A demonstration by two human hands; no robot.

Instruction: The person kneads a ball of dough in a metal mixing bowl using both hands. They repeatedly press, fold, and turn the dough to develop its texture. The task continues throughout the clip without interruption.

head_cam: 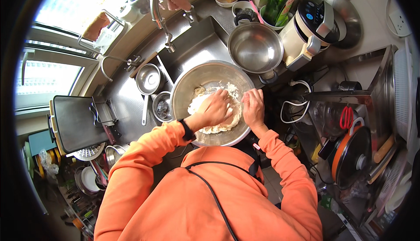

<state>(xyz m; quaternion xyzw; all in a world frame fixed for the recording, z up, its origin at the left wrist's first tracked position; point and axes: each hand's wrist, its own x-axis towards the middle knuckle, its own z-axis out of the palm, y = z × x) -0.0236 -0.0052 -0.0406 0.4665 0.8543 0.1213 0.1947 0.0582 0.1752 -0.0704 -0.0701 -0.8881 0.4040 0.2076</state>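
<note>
A large stainless steel bowl [183, 77] stands at the sink's front edge, before my body. Inside it lies rough, floury dough [221, 126] with loose white flour and shaggy bits around it. My left hand [215, 108], a black band at its wrist, presses into the dough with fingers bent; its fingertips are partly hidden. At the bowl's right rim is my right hand [253, 106], its fingers curled onto the rim.
Left of the bowl are a steel saucepan [148, 78] and a small bowl with a scouring pad [162, 107]. A steel pot [256, 47] stands close behind right, near a cream appliance [295, 37]. The faucet [157, 11] overhangs the sink [197, 41].
</note>
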